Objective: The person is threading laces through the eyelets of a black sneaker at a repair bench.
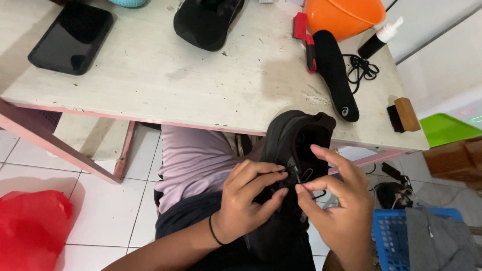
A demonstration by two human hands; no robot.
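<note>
Table: we sit at a worn, pale wooden table (165,75) with a pink-painted frame, over white floor tiles, our lap tucked just under its near edge.
Shoe: we hold a black shoe (293,145) upright on our lap, below the table edge, its opening towards the table and its tongue side facing us.
Left hand: our left hand (246,200), a thin black band at the wrist, curls over the shoe's front, fingertips pinching at the lacing; it is closed on the shoe.
Right hand: our right hand (339,200) meets it from the other side, thumb and forefinger nipping a black lace (299,176) at the eyelets, the other fingers spread loose.
Doing it well: in our judgement the work goes best if the left hand braces the shoe firmly while the right takes the lace close to the eyelet and draws it straight, one eyelet at a time, without twisting.
On the table: a second black shoe (208,20) at the far edge, a dark tablet (73,37) at left, an orange bowl (344,15), a black insole (335,73) beside a red-handled brush (305,40), a loose coil of black lace (362,68), a small dark bottle (379,39), a wooden brush (403,115).
On the floor: a red bag (30,226) at left, a blue basket (394,236) holding grey cloth at right.
</note>
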